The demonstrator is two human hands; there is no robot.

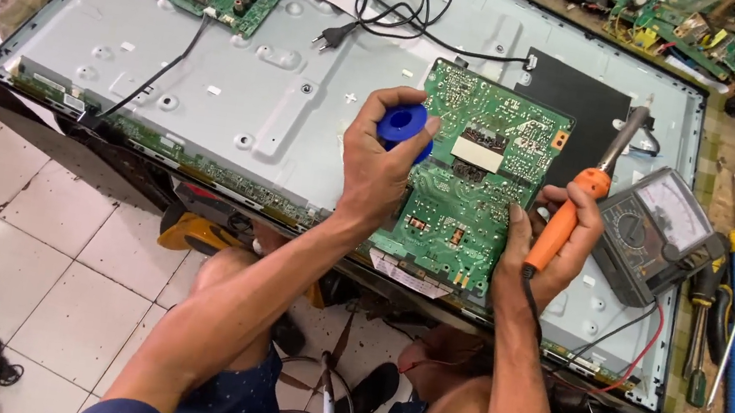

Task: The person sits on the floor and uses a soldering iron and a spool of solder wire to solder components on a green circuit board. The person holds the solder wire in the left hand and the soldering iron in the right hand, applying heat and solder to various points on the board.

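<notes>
From my head camera, my left hand (380, 162) is closed around a blue solder spool (403, 125), held above the green circuit board (477, 179) that lies on the opened television back panel (258, 95). My right hand (555, 238) grips the orange-handled soldering iron (593, 185), tip raised clear of the board beside the analog multimeter (661, 229). I judge the soldering not yet begun: neither iron nor solder touches a joint.

green circuit boards (477, 174) on the television back panel (308, 83): 2 | soldering irons (579, 203): 1 | blue solder spools (403, 125): 1 | analogue multimeters (656, 233) beside the panel: 1 | hands: 2
</notes>
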